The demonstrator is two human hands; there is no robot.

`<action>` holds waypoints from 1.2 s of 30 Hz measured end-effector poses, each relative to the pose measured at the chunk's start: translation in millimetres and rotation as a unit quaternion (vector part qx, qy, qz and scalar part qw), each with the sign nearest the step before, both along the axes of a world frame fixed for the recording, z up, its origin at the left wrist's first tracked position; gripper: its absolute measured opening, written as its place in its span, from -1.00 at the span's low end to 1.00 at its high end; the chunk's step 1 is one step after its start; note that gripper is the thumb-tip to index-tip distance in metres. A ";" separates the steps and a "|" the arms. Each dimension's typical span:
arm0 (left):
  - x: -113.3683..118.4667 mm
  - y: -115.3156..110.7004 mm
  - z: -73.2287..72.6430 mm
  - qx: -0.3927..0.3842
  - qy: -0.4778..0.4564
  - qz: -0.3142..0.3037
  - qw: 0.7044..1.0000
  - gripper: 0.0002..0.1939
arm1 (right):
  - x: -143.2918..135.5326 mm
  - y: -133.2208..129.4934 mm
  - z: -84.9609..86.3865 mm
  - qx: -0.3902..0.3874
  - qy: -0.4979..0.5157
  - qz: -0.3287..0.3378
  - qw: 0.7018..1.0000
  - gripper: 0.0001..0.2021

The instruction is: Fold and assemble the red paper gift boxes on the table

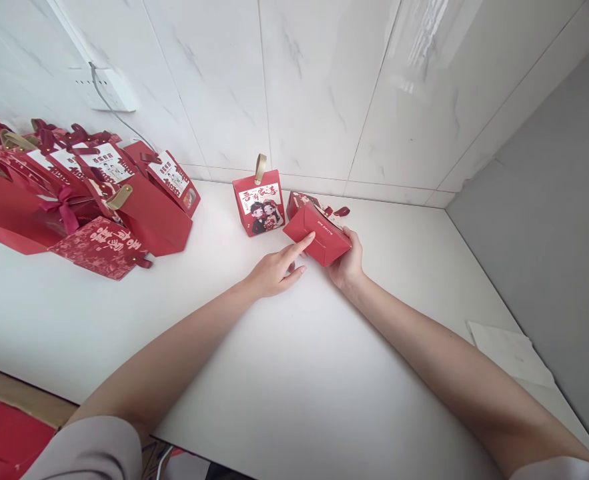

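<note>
My right hand [348, 261] holds a red gift box [319, 233] by its right end, tilted so that its plain red face with small white print shows. The index finger of my left hand [278, 268] is stretched out and touches that face; its other fingers are apart and hold nothing. Just left of the held box, a small red box [260, 205] with a gold handle and a cartoon couple stands upright. Behind the held one, another patterned red box [301, 199] is partly hidden, and a dark red ribbon [341, 212] shows beside it.
Several red boxes with ribbons [159, 220] crowd the left of the white table [294, 373]. A tiled wall [314, 87] with a socket and cable [111, 90] rises behind. White paper [511, 353] lies near the right edge. Red items [11, 433] show below the front left edge.
</note>
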State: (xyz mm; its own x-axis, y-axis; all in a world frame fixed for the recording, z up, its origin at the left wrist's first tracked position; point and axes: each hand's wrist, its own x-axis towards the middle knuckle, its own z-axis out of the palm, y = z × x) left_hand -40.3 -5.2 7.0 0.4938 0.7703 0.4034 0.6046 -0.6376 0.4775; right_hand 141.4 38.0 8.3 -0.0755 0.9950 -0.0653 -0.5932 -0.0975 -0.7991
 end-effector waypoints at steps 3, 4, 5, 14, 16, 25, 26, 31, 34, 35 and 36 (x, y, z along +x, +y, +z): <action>0.0 -0.7 1.1 -0.001 -0.004 -0.001 1.000 -0.26 | -2.1 -1.9 2.8 -0.031 0.044 -0.016 0.998 -0.69; 0.0 -0.8 1.3 0.005 -0.002 -0.001 1.000 -0.26 | -3.1 -2.6 3.4 -0.029 0.058 -0.026 0.998 -0.70; 0.0 -0.8 1.3 0.015 0.004 -0.002 1.000 -0.26 | -4.1 -3.2 3.7 -0.019 0.069 -0.038 0.997 -0.71; -0.2 0.6 -1.1 0.106 0.056 -0.003 0.993 -0.26 | -6.0 -3.0 -0.4 0.086 0.030 -0.094 0.991 -0.61; -0.1 0.8 -1.0 0.108 0.058 -0.003 0.992 -0.25 | -6.0 -2.4 -1.0 0.084 0.021 -0.093 0.992 -0.59; -0.7 0.7 -0.8 0.070 0.064 0.003 0.996 -0.21 | -3.3 0.7 -5.2 0.093 -0.038 -0.101 0.990 -0.54; -0.6 0.5 0.1 0.082 0.062 0.016 0.995 -0.23 | -2.7 0.7 -5.2 0.098 -0.056 -0.108 0.988 -0.53; 0.0 -0.2 7.1 0.219 -0.006 0.125 0.968 -0.31 | -3.1 -4.1 -3.1 0.233 -0.200 -0.141 0.941 -0.38; -0.3 -0.2 9.3 0.202 0.013 0.130 0.971 -0.31 | -4.2 -8.7 -3.8 0.319 -0.291 -0.142 0.891 -0.26; -0.5 0.0 9.3 0.178 0.021 0.129 0.975 -0.29 | -3.9 -9.8 -4.4 0.337 -0.323 -0.141 0.873 -0.23; -0.8 0.3 9.1 0.154 0.023 0.129 0.979 -0.26 | -3.0 -10.7 -4.9 0.355 -0.352 -0.138 0.855 -0.22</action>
